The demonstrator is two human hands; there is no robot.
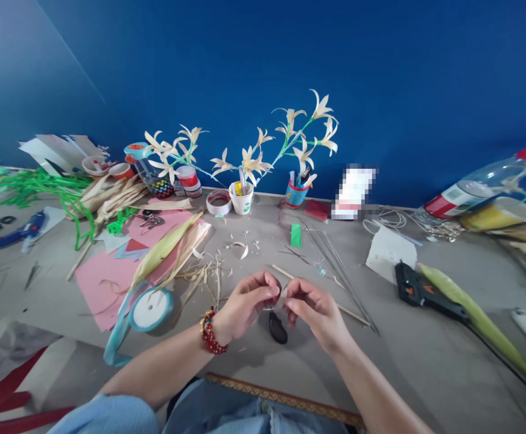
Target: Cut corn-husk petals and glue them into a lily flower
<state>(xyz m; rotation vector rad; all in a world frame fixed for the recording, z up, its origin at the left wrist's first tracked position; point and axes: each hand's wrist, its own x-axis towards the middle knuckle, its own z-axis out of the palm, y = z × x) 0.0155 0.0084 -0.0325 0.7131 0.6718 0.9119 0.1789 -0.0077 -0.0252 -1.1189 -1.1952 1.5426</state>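
left hand [250,303], right hand [316,311]: both pinched narrow, contents too small to tell; seemingly fine fingertip work, next needing steadiness; dark handle [278,330] just beneath.

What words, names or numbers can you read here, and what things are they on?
No word, brand or number can be read clearly.
Bottle label: too blurred to read.
White cup: green marks, too small to read.
Blue-and-red cup: markings too blurred to read.
Red-and-white tub: too blurred to read.
Bright patch: pixelated, unreadable.
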